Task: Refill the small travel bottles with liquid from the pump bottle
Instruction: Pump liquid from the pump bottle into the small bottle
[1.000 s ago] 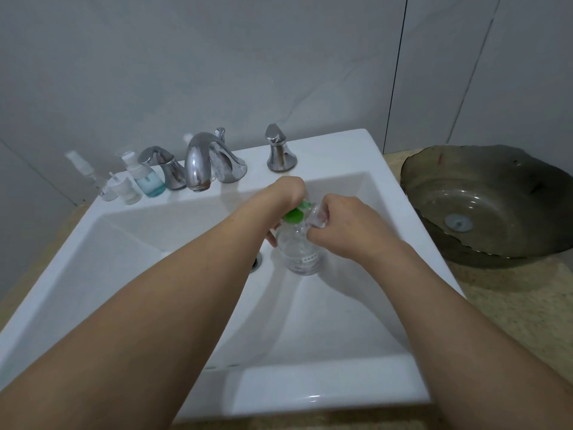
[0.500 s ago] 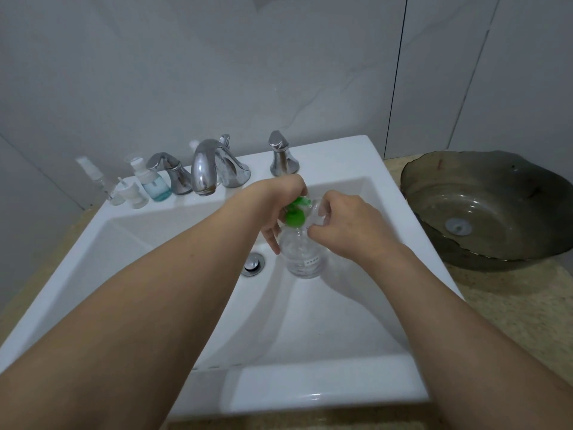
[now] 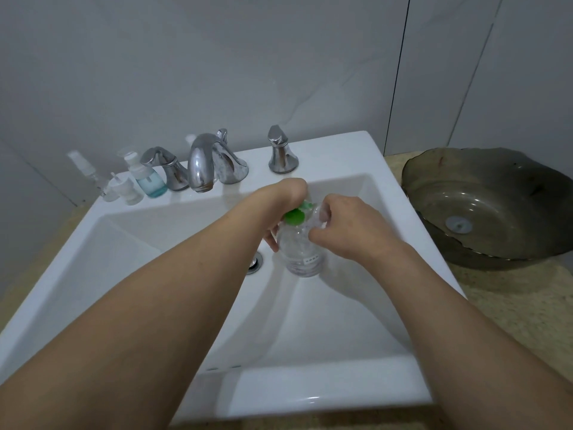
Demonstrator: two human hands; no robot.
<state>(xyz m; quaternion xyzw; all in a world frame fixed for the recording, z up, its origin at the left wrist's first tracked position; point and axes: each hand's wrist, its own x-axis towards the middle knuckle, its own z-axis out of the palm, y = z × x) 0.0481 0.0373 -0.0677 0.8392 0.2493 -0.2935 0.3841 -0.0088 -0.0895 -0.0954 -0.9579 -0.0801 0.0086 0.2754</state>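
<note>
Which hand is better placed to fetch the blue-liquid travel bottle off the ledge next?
Left, probably. The blue-liquid travel bottle stands at the sink's back-left, nearer the left hand. The right hand grips the clear bottle.

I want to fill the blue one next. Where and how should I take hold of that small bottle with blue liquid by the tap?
Grip the small bottle with blue liquid around its rounded lower body, coming from the front, over the white sink basin. It stands upright with a narrow white cap, poor to hold; a tap handle crowds its right and a clear bottle its left, so the front looks freest.
</note>
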